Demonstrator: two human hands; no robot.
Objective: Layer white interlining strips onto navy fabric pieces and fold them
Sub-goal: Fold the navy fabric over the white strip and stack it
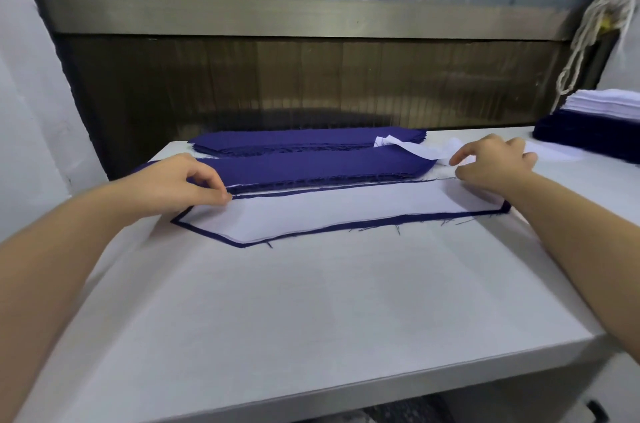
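Fingers [211, 192] of the left hand [173, 180] are drawn together, thumb against forefinger, pinching the far edge of the white strip [346, 211] near its left end; whether the navy piece [505, 207] underneath is caught in the same pinch I cannot tell. The strip lies flat on that navy piece in the middle of the table [311, 301], with a thin navy border showing all round it, so the layering looks done and the step in hand is most likely the last squaring-up before the fold. To fold, both hands will probably need to lift the far edge together and bring it toward the body without letting the strip slide off line.

Just behind the piece sits a near stack of navy pieces [311, 163], its frayed edge almost touching the far edge that is being held, and that leaves little room for the fingers there. Behind it lies a second stack [294, 138]. Loose white scraps [412, 147] rest on the right ends of the stacks.

At the strip's far right end the right hand [495, 163] is set down with its fingers curled; whether they grip the edge or only rest on it cannot be told. Beyond it, at the table's right edge, stands a pile of navy cloth [588, 132] topped with white sheets [606, 104], and pale cords [585, 31] hang above
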